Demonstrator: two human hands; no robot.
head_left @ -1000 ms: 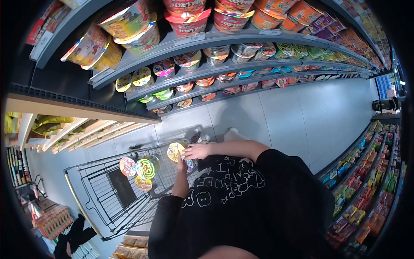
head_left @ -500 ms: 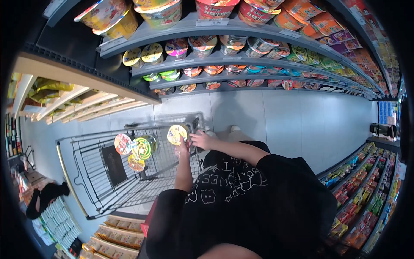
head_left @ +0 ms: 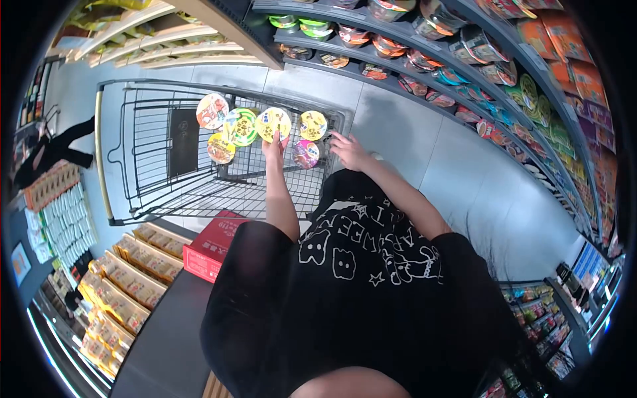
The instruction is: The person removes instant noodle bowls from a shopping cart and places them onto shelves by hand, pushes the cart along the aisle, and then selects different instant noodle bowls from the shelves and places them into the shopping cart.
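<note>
My left hand (head_left: pixel 273 148) grips a yellow-lidded instant noodle bowl (head_left: pixel 273 123) over the shopping cart (head_left: pixel 149 132). Close on its left are a green-and-yellow noodle bowl (head_left: pixel 239 127), a white-and-red one (head_left: pixel 212 111) and a yellow-orange one (head_left: pixel 221 148), all in the cart. Toward the cart's right end, another yellow noodle bowl (head_left: pixel 313 125) and a purple noodle bowl (head_left: pixel 306 154) sit one above the other in view. Beside these two, at the cart's right end, my right hand (head_left: pixel 350 151) is open with its fingers apart and holds nothing visible.
Shelves of noodle bowls and packets (head_left: pixel 398 60) run along the upper right. A wooden rack (head_left: pixel 179 40) stands beyond the cart. Nearer me are a red box (head_left: pixel 219 245) and racks of yellow packets (head_left: pixel 126 278). A person in dark clothes (head_left: pixel 53 152) is at far left.
The view has turned, so cart and hands appear higher. My left hand has carried the yellow noodle bowl left, closer to the grouped bowls. The yellow and purple bowls at right now show clearly.
</note>
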